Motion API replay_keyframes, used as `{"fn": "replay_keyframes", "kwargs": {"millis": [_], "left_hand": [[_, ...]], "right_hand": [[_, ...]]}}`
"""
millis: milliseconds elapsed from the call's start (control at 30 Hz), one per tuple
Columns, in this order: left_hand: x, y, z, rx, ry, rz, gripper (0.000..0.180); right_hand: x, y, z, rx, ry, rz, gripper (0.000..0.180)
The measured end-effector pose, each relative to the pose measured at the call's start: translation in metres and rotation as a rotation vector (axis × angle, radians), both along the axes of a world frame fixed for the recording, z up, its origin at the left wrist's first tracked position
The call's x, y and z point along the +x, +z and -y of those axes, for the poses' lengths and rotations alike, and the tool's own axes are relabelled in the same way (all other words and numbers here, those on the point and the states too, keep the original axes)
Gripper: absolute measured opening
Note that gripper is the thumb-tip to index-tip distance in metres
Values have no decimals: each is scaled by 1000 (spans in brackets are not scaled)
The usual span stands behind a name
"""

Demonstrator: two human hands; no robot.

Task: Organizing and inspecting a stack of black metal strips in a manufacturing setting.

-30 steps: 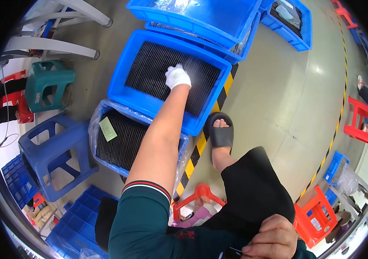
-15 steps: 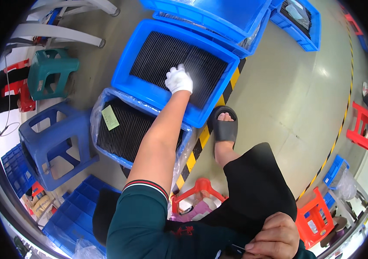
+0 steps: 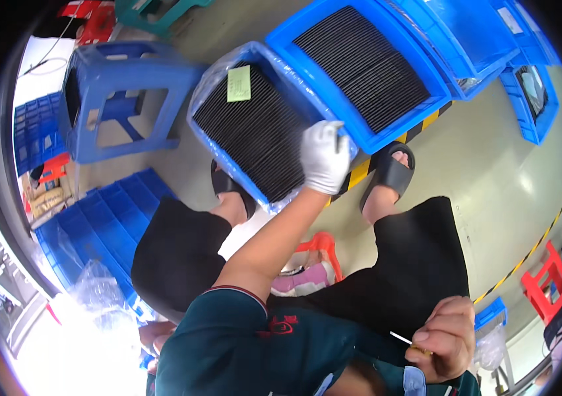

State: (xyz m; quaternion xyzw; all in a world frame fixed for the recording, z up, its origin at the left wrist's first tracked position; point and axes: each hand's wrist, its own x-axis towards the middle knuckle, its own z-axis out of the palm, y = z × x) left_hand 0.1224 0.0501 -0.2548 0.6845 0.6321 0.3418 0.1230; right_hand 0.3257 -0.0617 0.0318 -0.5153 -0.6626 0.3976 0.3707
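Observation:
My left hand (image 3: 325,157), in a white glove, is over the near corner where two blue crates meet, its fingers curled. Whatever those fingers hold, if anything, is hidden. Below it and to the left is a plastic-lined blue crate (image 3: 203,132) packed with rows of thin black strips (image 3: 254,132), a pale green paper slip (image 3: 239,84) lying on them. Beside it to the right sits another blue crate (image 3: 419,122) filled with similar black strips (image 3: 363,66). My bare right hand (image 3: 449,336), near my right thigh, pinches a small tool (image 3: 400,337) with a thin metallic shaft and a yellowish end.
Blue crates (image 3: 456,39) stand at the far right, with a smaller crate (image 3: 537,122) beyond. A dark blue stool (image 3: 129,63) is on the left, above a ribbed blue crate (image 3: 106,218). A red stool (image 3: 326,245) stands between my legs. Black-yellow tape (image 3: 360,173) crosses the floor.
My left hand has come back from the strips in the farther crate to the corner between the crates. The view has shifted, and my right hand's tool now shows more plainly.

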Motion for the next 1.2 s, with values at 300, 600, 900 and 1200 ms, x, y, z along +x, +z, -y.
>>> {"fn": "replay_keyframes", "kwargs": {"millis": [300, 600, 900, 1200], "left_hand": [[-136, -37, 30, -416, 357, -543, 46], [-183, -36, -45, -386, 207, -858, 34], [-216, -29, -77, -594, 347, -745, 43], [-220, -40, -91, -630, 160, -752, 45]], "right_hand": [[-25, 1, -3, 94, 32, 62, 23], [-42, 1, -13, 88, 78, 99, 24], [-48, 3, -20, 36, 73, 116, 25], [-56, 2, -24, 25, 89, 139, 24]]}}
